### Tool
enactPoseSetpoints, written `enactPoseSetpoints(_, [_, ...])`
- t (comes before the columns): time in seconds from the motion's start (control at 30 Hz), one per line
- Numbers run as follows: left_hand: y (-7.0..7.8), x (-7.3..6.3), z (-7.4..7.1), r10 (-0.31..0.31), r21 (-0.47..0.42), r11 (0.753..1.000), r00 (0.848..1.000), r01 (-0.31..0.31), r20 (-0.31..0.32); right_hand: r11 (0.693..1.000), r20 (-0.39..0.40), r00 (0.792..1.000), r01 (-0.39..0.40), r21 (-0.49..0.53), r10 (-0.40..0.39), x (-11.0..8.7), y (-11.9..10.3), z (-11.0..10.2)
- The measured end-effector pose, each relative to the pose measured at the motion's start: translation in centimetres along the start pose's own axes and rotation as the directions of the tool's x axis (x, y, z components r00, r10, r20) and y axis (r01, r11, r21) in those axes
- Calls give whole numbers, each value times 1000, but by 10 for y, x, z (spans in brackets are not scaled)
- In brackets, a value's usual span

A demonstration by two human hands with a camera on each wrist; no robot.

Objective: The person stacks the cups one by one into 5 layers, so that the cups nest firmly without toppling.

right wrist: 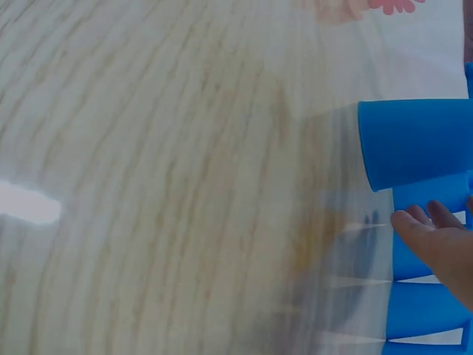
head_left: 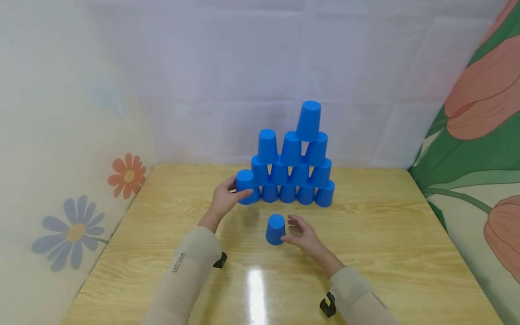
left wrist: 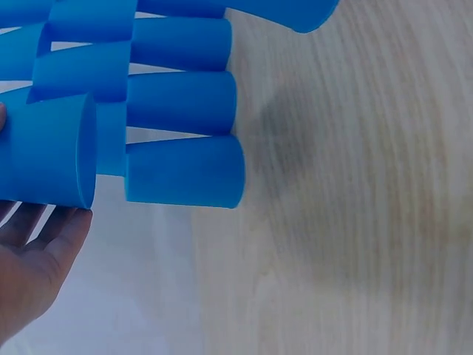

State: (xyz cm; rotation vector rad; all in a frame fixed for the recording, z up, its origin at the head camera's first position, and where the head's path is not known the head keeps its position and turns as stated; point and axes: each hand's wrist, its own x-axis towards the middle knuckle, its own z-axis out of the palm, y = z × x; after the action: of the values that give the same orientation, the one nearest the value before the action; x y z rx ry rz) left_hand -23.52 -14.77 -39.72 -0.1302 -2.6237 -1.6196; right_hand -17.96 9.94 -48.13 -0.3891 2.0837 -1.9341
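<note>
My left hand (head_left: pixel 225 198) holds an upside-down blue plastic cup (head_left: pixel 244 180), thumb on its near side and fingers behind. That cup overlaps the left end of a stack of blue cups (head_left: pixel 300 174) in the head view. In the left wrist view the held cup (left wrist: pixel 44 151) appears sideways above the fingers (left wrist: pixel 63 240). Another upside-down blue cup (head_left: pixel 276 230) stands alone on the table in front of the stack. Just right of it is my right hand (head_left: pixel 304 234), fingers spread and loosely bent, the thumb tip at the cup's lower edge.
The stack rises in rows on the wooden table (head_left: pixel 373 253), with three cups on its third level and one cup (head_left: pixel 309 121) on top at the right. Behind it hangs a white cloth (head_left: pixel 227 81). Flower-patterned panels (head_left: pixel 77 232) border the table's sides.
</note>
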Motion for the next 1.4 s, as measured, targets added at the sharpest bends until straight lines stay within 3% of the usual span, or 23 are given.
enactPoseSetpoints(0.23, [14, 3, -5, 6, 16, 1000, 1000, -6, 9, 1000, 18, 1000, -12, -9, 13, 3, 4, 9])
enactPoseSetpoints(0.5, [28, 10, -6, -2, 50, 999, 999, 1, 37, 1000, -6, 1000, 13, -18, -13, -6, -16, 18])
enactPoseSetpoints(0.63, [38, 15, -7, 40, 47, 998, 998, -42, 46, 999, -22, 1000, 11, -39, -12, -7, -18, 21])
enactPoseSetpoints(0.87, [54, 24, -12, 105, 67, 992, 993, -108, 49, 999, -43, 999, 25, -28, -26, 2, 2, 20])
enactPoseSetpoints(1.07, [64, 30, -15, 111, 59, 992, 993, -112, 31, 997, -68, 997, 14, -75, -19, 11, 18, 20])
enactPoseSetpoints(1.4, [80, 38, -18, 128, 55, 990, 992, -129, 18, 998, -80, 996, 31, -49, -35, 1, -11, 28])
